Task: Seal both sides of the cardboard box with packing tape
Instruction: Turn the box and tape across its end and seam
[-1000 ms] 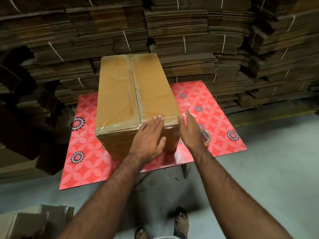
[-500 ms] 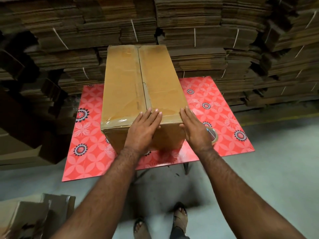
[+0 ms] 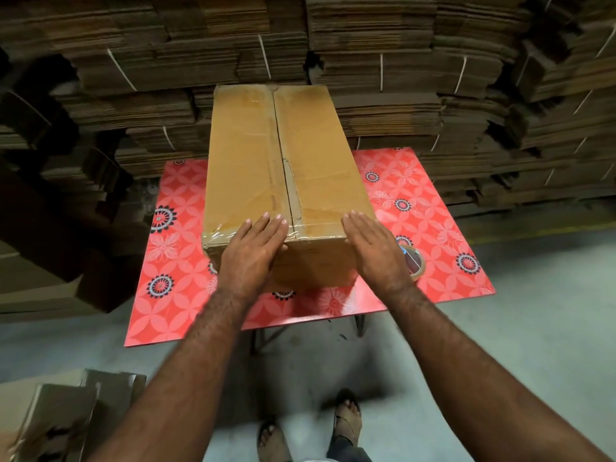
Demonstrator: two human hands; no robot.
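Observation:
A long brown cardboard box point(image 3: 283, 161) lies on a red flower-patterned table point(image 3: 430, 208), with clear tape along its top seam and over its near edge. My left hand point(image 3: 253, 251) lies flat over the near top edge, left of the seam, fingers together and extended. My right hand point(image 3: 373, 248) rests flat against the near right corner of the box. A roll of packing tape point(image 3: 415, 261) lies on the table just right of my right hand, partly hidden by it.
Tall stacks of flattened cardboard point(image 3: 366, 61) fill the back and both sides. Folded cartons point(image 3: 63, 415) lie on the grey floor at the lower left. My sandalled feet point(image 3: 346, 418) stand below the table's near edge.
My left hand slid left along the near top edge, from on the seam to left of it. My right hand stays on the right corner. The view shifted slightly.

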